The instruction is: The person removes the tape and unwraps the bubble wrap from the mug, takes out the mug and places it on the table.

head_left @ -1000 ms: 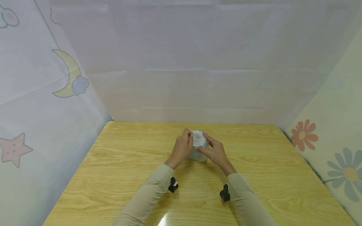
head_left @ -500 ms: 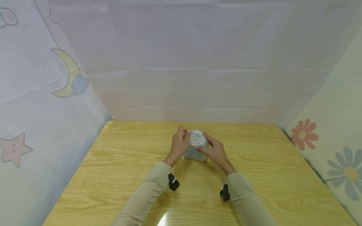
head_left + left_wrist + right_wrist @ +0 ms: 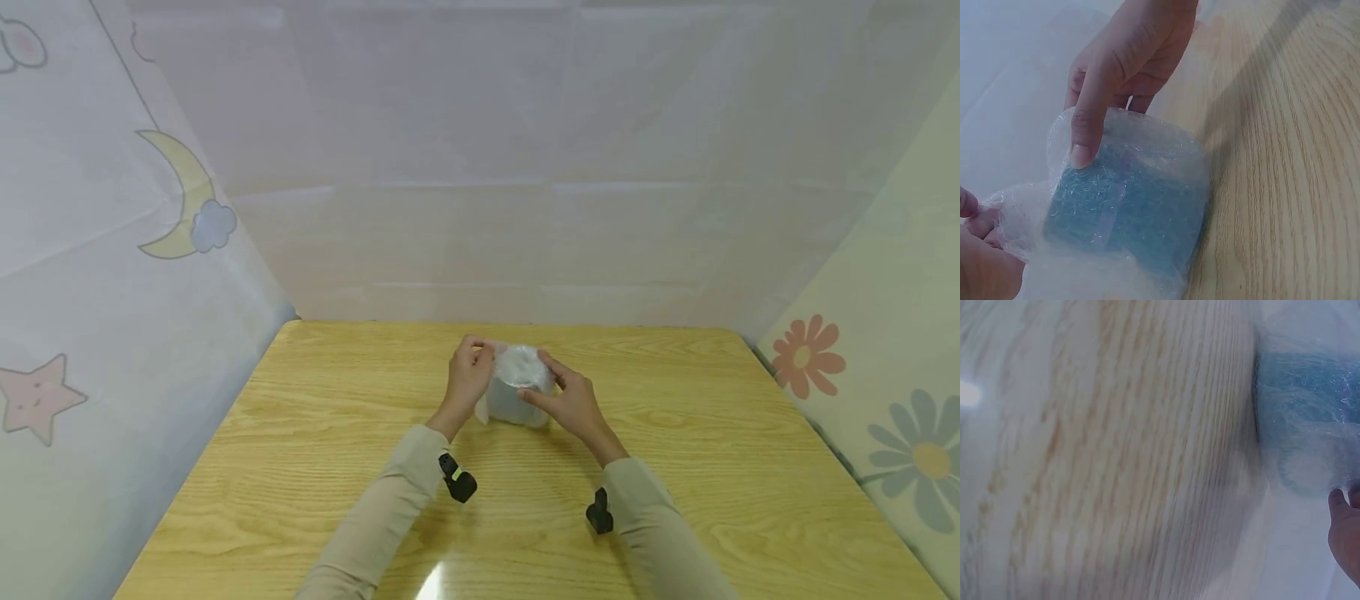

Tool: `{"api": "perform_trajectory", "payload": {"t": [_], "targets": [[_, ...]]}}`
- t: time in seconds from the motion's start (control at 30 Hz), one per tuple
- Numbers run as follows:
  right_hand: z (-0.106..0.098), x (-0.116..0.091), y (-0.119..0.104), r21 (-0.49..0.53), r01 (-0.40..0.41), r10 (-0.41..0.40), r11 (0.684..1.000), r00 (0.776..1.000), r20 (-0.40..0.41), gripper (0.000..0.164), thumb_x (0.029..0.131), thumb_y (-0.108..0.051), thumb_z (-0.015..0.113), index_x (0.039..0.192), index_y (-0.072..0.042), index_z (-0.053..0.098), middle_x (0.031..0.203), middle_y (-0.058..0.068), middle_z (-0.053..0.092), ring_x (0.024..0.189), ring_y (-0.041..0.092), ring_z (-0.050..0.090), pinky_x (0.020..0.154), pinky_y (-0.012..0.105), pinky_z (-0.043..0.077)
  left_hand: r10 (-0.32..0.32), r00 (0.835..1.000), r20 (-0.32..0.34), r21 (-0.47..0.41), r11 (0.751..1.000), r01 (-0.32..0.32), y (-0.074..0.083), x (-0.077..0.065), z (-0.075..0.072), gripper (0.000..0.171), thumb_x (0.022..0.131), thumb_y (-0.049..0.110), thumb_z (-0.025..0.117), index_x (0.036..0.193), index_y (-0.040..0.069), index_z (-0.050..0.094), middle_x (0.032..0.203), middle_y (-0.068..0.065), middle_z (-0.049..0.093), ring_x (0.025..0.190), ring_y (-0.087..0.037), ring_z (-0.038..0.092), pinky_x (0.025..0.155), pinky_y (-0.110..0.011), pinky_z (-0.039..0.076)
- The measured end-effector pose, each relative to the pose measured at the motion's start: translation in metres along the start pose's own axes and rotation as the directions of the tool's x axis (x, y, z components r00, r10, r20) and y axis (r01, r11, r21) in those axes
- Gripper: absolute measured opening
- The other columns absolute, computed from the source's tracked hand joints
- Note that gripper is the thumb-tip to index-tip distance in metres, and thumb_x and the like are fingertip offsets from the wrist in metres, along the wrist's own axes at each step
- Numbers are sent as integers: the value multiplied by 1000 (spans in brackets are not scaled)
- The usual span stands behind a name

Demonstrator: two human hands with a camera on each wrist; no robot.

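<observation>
A teal thing wrapped in clear bubble wrap (image 3: 512, 402) sits on the table, its kind hidden by the layers. My left hand (image 3: 467, 377) pinches a loose end of the wrap at the bundle's left. That wrap end (image 3: 1022, 215) stretches out from the side in the left wrist view. My right hand (image 3: 576, 405) grips the bundle from the right, its thumb (image 3: 1083, 140) pressed on the wrap and its fingers at the far rim. Through the film the teal body (image 3: 1154, 209) shows with a paler strip across it.
The wood-grain table (image 3: 337, 467) runs to a pale back wall sheet (image 3: 480, 208). Patterned sheets stand at the left (image 3: 90, 317) and right (image 3: 900, 333). Black wrist cameras hang at the left cuff (image 3: 457, 479) and right cuff (image 3: 599, 512).
My left hand has drawn away to the left with the wrap end, and more of the bundle's left side shows. My right hand has stayed in place on the bundle.
</observation>
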State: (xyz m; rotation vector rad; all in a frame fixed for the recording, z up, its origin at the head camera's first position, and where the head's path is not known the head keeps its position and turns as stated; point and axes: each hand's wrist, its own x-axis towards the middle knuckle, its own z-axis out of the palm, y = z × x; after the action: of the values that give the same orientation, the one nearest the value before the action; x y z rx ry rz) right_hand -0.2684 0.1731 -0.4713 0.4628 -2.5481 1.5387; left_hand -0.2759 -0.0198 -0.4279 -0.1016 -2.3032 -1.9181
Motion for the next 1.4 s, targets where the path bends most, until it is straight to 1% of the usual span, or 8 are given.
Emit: {"api": "perform_trajectory", "payload": {"t": [0.13, 0.23, 0.5, 0.67, 0.93, 1.1, 1.3, 1.4], "targets": [[1, 1, 3, -2, 11, -11, 1000, 1000, 6, 83, 82, -34, 79, 148, -7, 39, 149, 15, 37, 134, 34, 38, 104, 50, 36, 27, 1000, 13, -7, 1000, -27, -2, 2, -3, 22, 101, 20, 50, 110, 4, 61, 75, -9, 64, 57, -11, 50, 50, -24, 40], [1, 1, 2, -19, 14, -13, 1000, 1000, 10, 84, 82, -38, 79, 149, -7, 38, 149, 14, 37, 134, 32, 37, 105, 48, 36, 54, 998, 29, -12, 998, -54, -5, 3, -6, 27, 101, 24, 53, 116, 6, 65, 84, -8, 68, 63, -13, 52, 55, -26, 43], [-1, -6, -1, -106, 72, -75, 992, 997, -28, 86, 82, -37, 78, 148, -1, 36, 150, 16, 36, 134, 34, 37, 104, 50, 37, 131, 991, 38, -30, 991, -130, -7, 5, -8, 30, 101, 20, 51, 119, 3, 69, 119, -6, 67, 104, -16, 62, 83, -29, 51], [-9, -8, -2, -146, 126, -139, 981, 987, -78, 81, 83, -31, 79, 147, -2, 39, 149, 15, 38, 133, 37, 39, 102, 53, 38, 113, 993, 30, -26, 993, -113, -11, 6, -10, 30, 98, 10, 52, 123, 2, 67, 119, -8, 66, 99, -21, 63, 77, -28, 51], [-18, -7, -12, -170, 268, -289, 948, 951, -114, 62, 84, -15, 77, 138, 1, 51, 138, 16, 51, 126, 39, 48, 99, 53, 41, 53, 997, 63, -65, 997, -48, -22, 4, -10, 35, 97, 8, 53, 131, 1, 60, 133, -10, 57, 125, -24, 51, 100, -34, 43], [-14, -7, -18, -251, 409, -439, 877, 895, -78, 54, 81, -8, 77, 130, 6, 57, 129, 21, 57, 117, 39, 55, 94, 50, 46, 41, 997, 72, -87, 996, -35, -26, 0, -6, 38, 96, 11, 56, 133, 0, 57, 139, -10, 52, 130, -27, 45, 105, -34, 37], [-8, -7, -19, -503, 512, -605, 697, 795, -29, 47, 78, -5, 77, 120, 8, 62, 119, 24, 63, 106, 39, 62, 80, 44, 55, 44, 996, 81, -115, 993, -34, -26, -5, -3, 41, 97, 12, 56, 136, -2, 53, 143, -12, 47, 135, -27, 38, 110, -35, 29], [-6, -7, -17, -577, 521, -652, 629, 758, -26, 45, 76, -6, 78, 116, 7, 64, 113, 23, 65, 99, 38, 65, 72, 43, 57, 17, 997, 76, -115, 993, -8, -28, -5, -2, 42, 97, 13, 56, 136, -1, 54, 143, -11, 48, 135, -27, 39, 109, -35, 31]]}}
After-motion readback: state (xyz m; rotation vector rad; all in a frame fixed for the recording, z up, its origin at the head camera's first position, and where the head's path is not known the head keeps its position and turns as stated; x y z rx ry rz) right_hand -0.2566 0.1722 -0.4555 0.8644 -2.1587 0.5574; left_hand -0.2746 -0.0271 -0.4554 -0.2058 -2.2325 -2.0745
